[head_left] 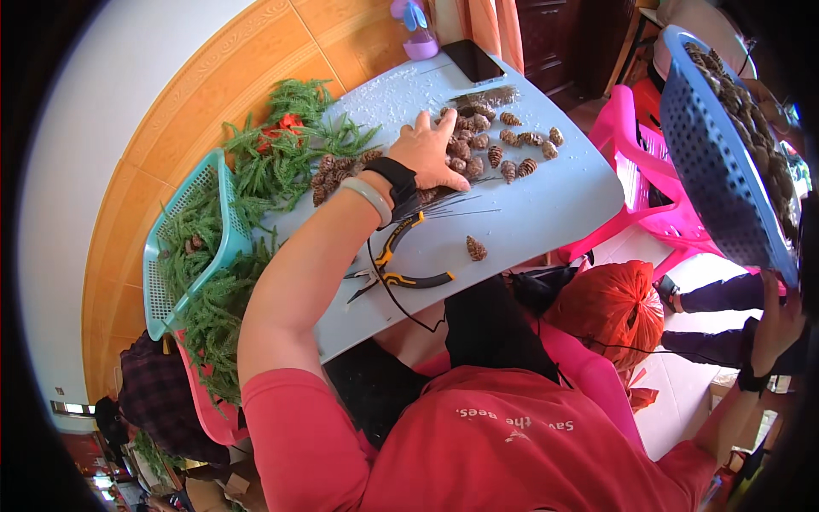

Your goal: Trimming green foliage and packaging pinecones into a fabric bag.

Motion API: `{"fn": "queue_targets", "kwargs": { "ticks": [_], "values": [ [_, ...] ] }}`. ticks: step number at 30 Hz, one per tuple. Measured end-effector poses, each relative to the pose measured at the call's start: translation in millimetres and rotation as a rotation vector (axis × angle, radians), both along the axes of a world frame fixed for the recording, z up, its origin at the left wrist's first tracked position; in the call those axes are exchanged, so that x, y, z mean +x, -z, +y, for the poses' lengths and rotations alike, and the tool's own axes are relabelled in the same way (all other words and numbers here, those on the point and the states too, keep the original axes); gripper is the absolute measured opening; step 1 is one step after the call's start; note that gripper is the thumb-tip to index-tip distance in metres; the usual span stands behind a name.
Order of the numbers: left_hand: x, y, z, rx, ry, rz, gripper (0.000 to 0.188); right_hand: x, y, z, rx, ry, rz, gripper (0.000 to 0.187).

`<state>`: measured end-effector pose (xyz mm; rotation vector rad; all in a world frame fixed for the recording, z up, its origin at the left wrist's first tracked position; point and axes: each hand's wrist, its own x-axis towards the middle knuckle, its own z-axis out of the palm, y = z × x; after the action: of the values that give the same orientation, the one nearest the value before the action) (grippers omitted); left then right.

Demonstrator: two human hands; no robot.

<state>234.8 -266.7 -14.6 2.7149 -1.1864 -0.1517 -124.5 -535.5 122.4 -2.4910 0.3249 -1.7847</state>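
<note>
My left hand (pixel 426 154) lies spread over a pile of brown pine cones (pixel 461 149) on the pale blue table (pixel 546 218). Thin dark wires (pixel 456 209) stick out below its palm. Just nearer to me are pliers (pixel 388 260) with black and yellow handles, and a single pine cone (pixel 476 248) lies to their right. Far to the right, my right hand (pixel 775 320) grips the lower rim of a blue perforated basket (pixel 704 145). This basket is raised and strongly tilted, with many brown cones (pixel 742 119) inside.
Green sprigs (pixel 294 154) with a red piece cover the table's left side. Beside them, a turquoise basket (pixel 153 294) holds more greenery. A phone (pixel 473 61) and a purple bottle (pixel 420 43) sit at the far edge. Right are a pink chair (pixel 618 128) and red bag (pixel 610 303).
</note>
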Motion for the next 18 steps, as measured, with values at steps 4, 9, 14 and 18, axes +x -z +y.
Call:
{"fn": "queue_targets", "kwargs": {
  "ticks": [4, 9, 14, 18],
  "values": [
    [31, 18, 19, -0.18, 0.022, 0.103, 0.117, -27, 64, -24, 0.04, 0.028, -0.113, 0.028],
    [25, 7, 15, -0.078, -0.029, 0.07, 0.118, 72, 115, 48, 0.287, -0.387, 0.447, 0.054],
    [15, 11, -17, -0.102, -0.077, 0.044, 0.116, 225, 149, 23, 0.606, -0.398, 0.687, 0.07],
    [12, 25, -31, -0.196, -0.164, -0.015, 0.105, 277, 160, 44, 0.643, -0.242, 0.907, 0.068]
  ]
}}
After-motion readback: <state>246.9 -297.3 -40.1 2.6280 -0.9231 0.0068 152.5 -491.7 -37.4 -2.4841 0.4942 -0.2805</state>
